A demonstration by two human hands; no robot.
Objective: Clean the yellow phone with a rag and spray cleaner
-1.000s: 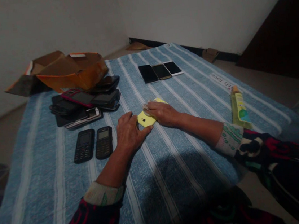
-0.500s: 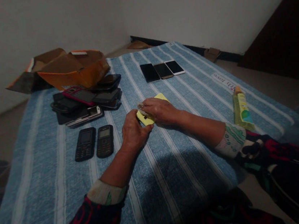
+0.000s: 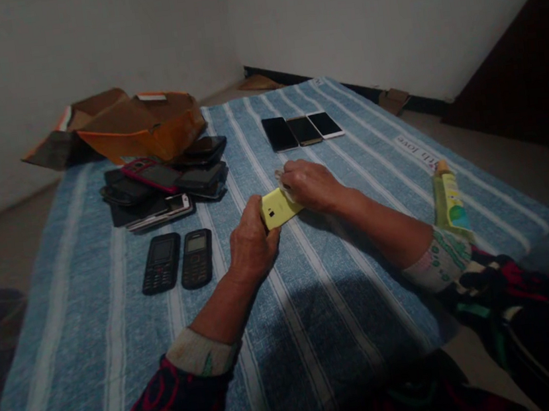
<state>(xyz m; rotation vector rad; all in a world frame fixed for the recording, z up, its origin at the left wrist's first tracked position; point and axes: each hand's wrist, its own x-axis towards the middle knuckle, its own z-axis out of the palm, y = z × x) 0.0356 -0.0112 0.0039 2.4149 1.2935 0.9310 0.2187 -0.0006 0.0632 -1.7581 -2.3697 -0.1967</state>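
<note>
A yellow phone (image 3: 277, 208) is lifted a little above the blue striped cloth (image 3: 317, 307), back side up. My left hand (image 3: 252, 245) grips its near end with fingers closed round it. My right hand (image 3: 309, 184) is closed over the phone's far end, and a small pale wad pokes out from its fingers; I cannot name it. Two black keypad phones (image 3: 180, 260) lie side by side just left of my left hand.
A pile of several phones (image 3: 166, 182) lies at the back left, beside an orange cardboard box (image 3: 142, 125). Three smartphones (image 3: 302, 130) lie in a row at the far middle. A yellow-green tube (image 3: 448, 197) rests near the cloth's right edge.
The yellow phone has come up off the cloth and tilted. My left hand has closed round its near end, and my right hand has stayed on its far end.
</note>
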